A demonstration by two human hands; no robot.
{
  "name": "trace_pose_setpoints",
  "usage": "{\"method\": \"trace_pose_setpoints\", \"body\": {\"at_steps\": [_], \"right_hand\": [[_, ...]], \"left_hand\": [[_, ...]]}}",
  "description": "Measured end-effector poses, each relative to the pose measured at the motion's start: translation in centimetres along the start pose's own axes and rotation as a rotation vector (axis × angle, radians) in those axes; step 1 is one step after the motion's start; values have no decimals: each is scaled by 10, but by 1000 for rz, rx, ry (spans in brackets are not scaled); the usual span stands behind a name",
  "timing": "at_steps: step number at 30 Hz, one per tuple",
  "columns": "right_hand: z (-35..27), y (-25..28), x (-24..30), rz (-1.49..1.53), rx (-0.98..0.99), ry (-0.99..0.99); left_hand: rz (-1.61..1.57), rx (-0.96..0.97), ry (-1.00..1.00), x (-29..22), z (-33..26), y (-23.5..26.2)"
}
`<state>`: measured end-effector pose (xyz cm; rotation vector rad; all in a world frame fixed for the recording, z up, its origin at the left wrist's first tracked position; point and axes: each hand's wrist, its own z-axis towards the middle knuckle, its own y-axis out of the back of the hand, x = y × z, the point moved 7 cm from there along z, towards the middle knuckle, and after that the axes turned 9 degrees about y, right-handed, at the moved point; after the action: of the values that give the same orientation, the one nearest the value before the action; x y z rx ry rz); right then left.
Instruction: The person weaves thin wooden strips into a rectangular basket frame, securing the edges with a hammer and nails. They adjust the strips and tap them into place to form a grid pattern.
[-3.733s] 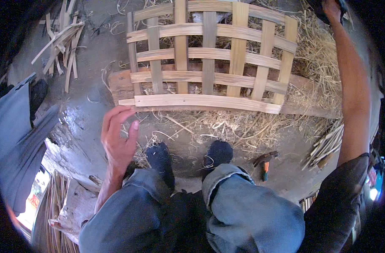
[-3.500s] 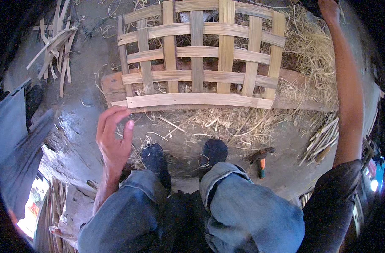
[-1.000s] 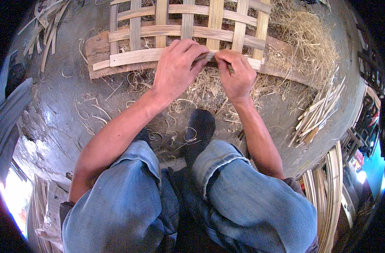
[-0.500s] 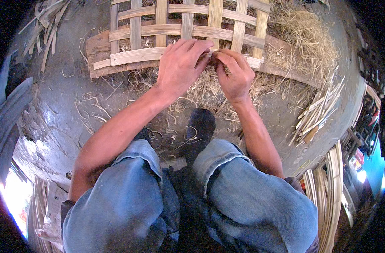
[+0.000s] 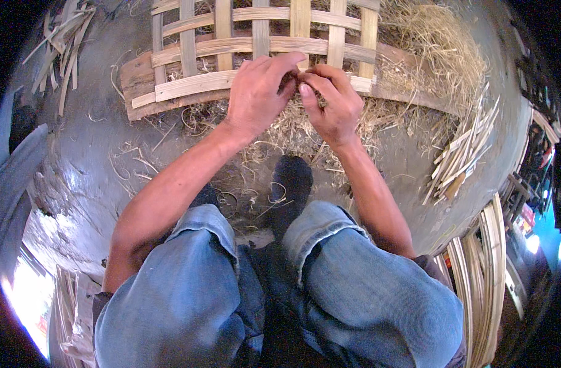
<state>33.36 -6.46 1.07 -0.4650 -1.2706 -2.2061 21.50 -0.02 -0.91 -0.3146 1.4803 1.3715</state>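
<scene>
Bamboo lattice [image 5: 256,46] lies across the upper frame, its near strip [image 5: 194,86] running left-right under both hands: left hand [image 5: 259,95] curled, right hand [image 5: 332,104] pinching at it.

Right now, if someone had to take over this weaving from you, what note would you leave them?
Left hand: resting on the woven bamboo lattice, fingertips pinching at its near edge strip.
Right hand: meeting the left at the same spot, gripping something small; what it is cannot be told.
Lattice lies flat on the ground, on a wooden plank, straw around it.
Done: several rows woven.
Left: spare bamboo strips lie unused to the right.
</scene>
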Motion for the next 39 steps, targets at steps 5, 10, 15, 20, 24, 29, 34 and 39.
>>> {"method": "trace_pose_setpoints", "body": {"at_steps": [5, 10, 15, 20, 24, 29, 34, 39], "right_hand": [[-24, 29, -3, 0, -39, -186], [-222, 138, -3, -265, -289, -958], [-316, 149, 35, -417, 238, -975], [-312, 157, 16, -606, 333, -842], [-339, 179, 5, -416, 249, -963], [-304, 195, 26, -325, 32, -1169], [-174, 112, 2, 4, 98, -864], [-76, 41, 13, 70, 319, -600]], "left_hand": [[56, 6, 0, 5, -1, -5], [-39, -22, 15, -1, 4, -9], [-22, -14, 13, 5, 1, -1], [-22, -48, -46, 5, 0, -9], [-85, -15, -30, 3, -1, -14], [-41, -67, -75, -4, -1, -3], [-46, -50, -57, 0, -1, -3], [-56, 2, -26, 6, -1, -4]]}}
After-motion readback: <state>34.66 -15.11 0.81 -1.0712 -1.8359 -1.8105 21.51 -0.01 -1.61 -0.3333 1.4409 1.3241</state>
